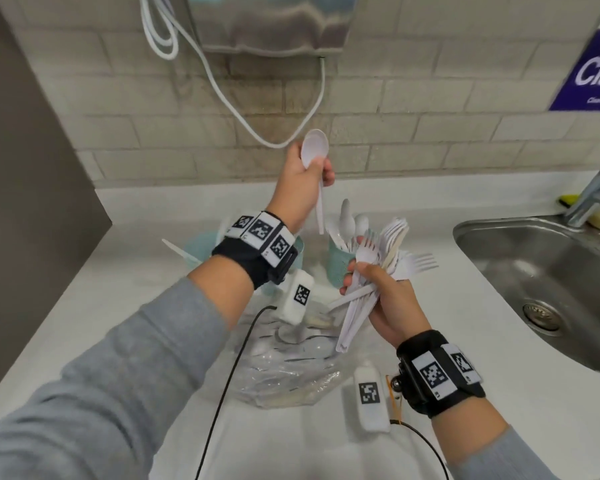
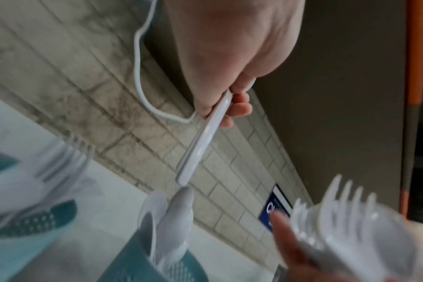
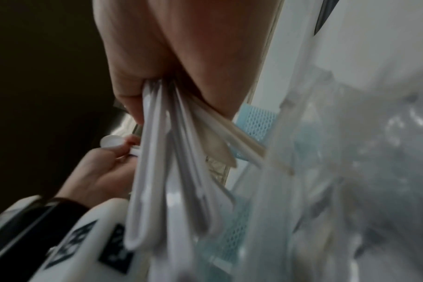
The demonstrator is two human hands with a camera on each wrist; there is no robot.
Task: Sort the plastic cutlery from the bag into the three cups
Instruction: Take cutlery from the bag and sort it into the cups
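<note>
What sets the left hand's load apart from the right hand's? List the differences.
The left hand holds one spoon, while the right hand holds a bundle of forks.

The spoon is raised with its bowl up and handle hanging down above the teal cup of spoons; the forks are fanned lower and nearer.

The left grip is near the spoon's bowl, the right around the fork handles.

Both loads are white plastic.

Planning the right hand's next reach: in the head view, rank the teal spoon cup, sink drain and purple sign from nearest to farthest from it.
From the right hand:
1. Teal spoon cup, just left, beyond the fingers.
2. Sink drain, off to the right.
3. Purple sign, high on the right wall.
</note>
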